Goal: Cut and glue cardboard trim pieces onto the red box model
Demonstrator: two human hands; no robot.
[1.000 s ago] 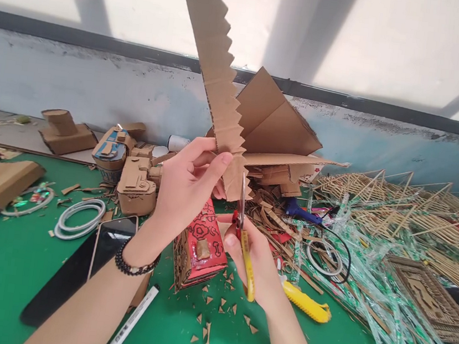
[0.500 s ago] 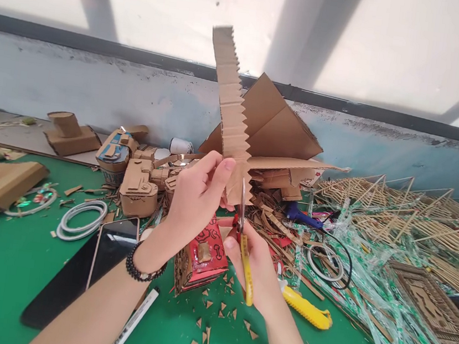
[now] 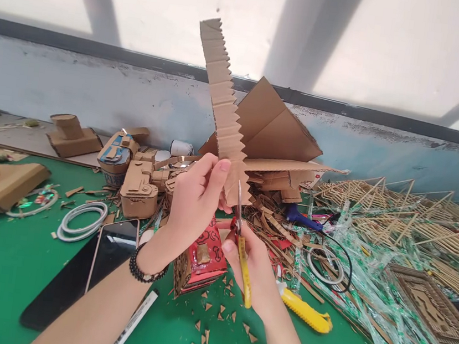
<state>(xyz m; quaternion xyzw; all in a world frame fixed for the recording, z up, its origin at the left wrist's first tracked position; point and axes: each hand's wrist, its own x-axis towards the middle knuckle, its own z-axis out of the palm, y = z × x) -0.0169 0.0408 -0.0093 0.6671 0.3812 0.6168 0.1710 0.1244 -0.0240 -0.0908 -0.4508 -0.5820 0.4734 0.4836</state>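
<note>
Between thumb and fingers, my left hand (image 3: 199,193) pinches a long cardboard strip (image 3: 222,98) near its lower end. The strip stands nearly upright, leaning left, and its right edge is cut into zigzag teeth. My right hand (image 3: 254,264) is closed round the yellow handle of a pair of scissors (image 3: 245,271). The blades point up and lie against the strip's lower part; whether they are parted is hard to see. Below the hands lies a red box (image 3: 206,255) with black drawings and a brown stone-like piece. Small cardboard triangles (image 3: 208,306) are scattered in front of it.
A black tablet (image 3: 74,281), a white marker (image 3: 133,322) and a coiled white cable (image 3: 82,221) lie left. Cardboard models (image 3: 139,189) stand behind. To the right are a yellow-handled cutter (image 3: 306,311), a blue glue gun (image 3: 303,217), plastic wrappers (image 3: 381,302) and bamboo sticks (image 3: 416,217).
The strip's top has tilted left and slightly upward. My left hand has shifted a little left with it, and the scissors have moved slightly left too.
</note>
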